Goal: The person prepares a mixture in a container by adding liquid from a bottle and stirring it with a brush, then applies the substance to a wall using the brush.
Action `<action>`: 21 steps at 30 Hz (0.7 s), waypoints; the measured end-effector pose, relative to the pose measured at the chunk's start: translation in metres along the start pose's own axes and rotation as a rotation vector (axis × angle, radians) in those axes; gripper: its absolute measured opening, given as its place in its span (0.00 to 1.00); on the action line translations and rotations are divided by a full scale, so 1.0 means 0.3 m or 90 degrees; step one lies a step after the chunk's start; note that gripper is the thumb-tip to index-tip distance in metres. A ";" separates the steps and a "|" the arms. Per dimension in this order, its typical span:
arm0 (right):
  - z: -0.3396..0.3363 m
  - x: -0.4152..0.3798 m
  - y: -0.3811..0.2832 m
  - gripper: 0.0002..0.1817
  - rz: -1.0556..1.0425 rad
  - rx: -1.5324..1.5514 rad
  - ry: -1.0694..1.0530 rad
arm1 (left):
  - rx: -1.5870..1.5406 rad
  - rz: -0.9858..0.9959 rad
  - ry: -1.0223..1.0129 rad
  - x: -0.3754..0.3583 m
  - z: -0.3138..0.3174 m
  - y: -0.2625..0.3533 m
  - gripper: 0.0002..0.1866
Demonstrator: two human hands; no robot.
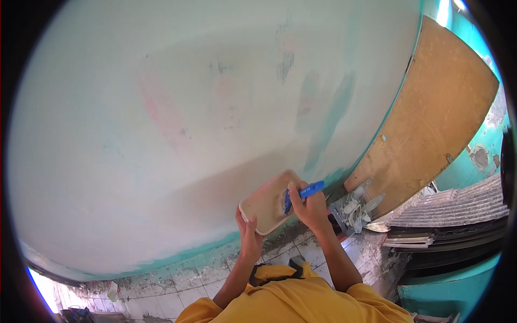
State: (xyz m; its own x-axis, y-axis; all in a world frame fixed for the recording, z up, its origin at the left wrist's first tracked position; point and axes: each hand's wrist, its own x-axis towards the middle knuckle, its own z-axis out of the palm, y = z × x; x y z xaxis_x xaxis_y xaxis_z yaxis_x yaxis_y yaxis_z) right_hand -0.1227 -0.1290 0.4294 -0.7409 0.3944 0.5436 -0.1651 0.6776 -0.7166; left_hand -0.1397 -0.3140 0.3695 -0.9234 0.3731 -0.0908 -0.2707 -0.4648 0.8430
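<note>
My left hand point(247, 234) grips the near left edge of a shallow, pale rectangular tub point(259, 202), fingers under it and thumb over the rim. Whitish paint coats the inside of the tub. In my right hand point(311, 211) is a paintbrush point(308, 191) with a blue handle, its bristles down in the tub near the right side. Both hands are held in front of my body, close to the wall point(177, 124). That wall is mostly whitish, with faint pink, grey and teal patches showing through.
A brown wooden board point(425, 113) leans at the right. Beside my right arm lies a pile of debris and plastic point(355, 212). Corrugated sheets point(458, 207) are stacked farther right. The tiled floor point(188, 280) is dirty and spattered.
</note>
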 end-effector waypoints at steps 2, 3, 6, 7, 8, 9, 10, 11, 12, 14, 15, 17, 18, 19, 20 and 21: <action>0.001 0.002 0.016 0.16 -0.028 -0.013 0.018 | 0.007 -0.003 0.010 0.003 0.019 0.023 0.41; -0.005 0.001 0.010 0.16 -0.014 -0.014 0.004 | 0.001 0.009 0.007 0.003 0.027 0.029 0.40; -0.019 0.033 -0.016 0.16 -0.014 -0.035 -0.017 | 0.000 0.018 0.012 -0.009 0.041 0.038 0.39; -0.022 0.042 -0.016 0.17 -0.021 -0.051 -0.007 | 0.008 0.024 0.016 -0.005 0.046 0.044 0.38; -0.023 0.039 -0.016 0.17 -0.025 -0.066 0.001 | 0.007 0.022 0.021 -0.010 0.045 0.044 0.38; -0.019 0.040 -0.001 0.17 -0.025 -0.065 -0.001 | 0.009 0.024 0.021 -0.009 0.046 0.044 0.38; -0.008 0.044 0.025 0.17 -0.022 -0.053 0.008 | 0.010 0.028 0.020 -0.007 0.048 0.045 0.38; -0.001 0.038 0.038 0.18 -0.018 -0.040 0.017 | 0.011 0.026 0.020 -0.016 0.047 0.045 0.38; -0.003 0.042 0.038 0.18 -0.021 -0.039 0.018 | 0.010 0.024 0.022 -0.018 0.052 0.049 0.38; -0.013 0.039 0.036 0.18 -0.047 -0.071 0.006 | 0.011 0.026 0.024 -0.020 0.057 0.042 0.38; -0.018 0.036 0.030 0.18 -0.050 -0.071 0.009 | 0.014 0.024 0.027 -0.021 0.051 0.032 0.39; -0.034 0.034 0.015 0.19 0.007 0.008 -0.008 | 0.015 0.032 0.025 -0.014 0.047 0.019 0.39; -0.034 0.032 0.016 0.19 0.004 0.009 -0.007 | 0.012 0.022 0.028 -0.018 0.048 0.020 0.39; -0.031 0.027 0.021 0.17 -0.004 0.008 0.000 | 0.011 0.012 0.031 -0.024 0.044 0.020 0.40; -0.027 0.027 0.025 0.16 -0.014 0.007 0.009 | 0.012 0.015 0.029 -0.025 0.039 0.017 0.40; -0.024 0.027 0.028 0.16 -0.019 0.008 0.013 | 0.008 0.008 0.034 -0.023 0.037 0.017 0.40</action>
State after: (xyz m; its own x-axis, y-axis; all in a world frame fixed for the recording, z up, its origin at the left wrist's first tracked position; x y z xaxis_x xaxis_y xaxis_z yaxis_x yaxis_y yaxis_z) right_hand -0.1255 -0.1157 0.4308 -0.7226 0.3865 0.5731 -0.1945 0.6819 -0.7051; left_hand -0.1316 -0.3102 0.3803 -0.9403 0.3229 -0.1080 -0.2554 -0.4590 0.8509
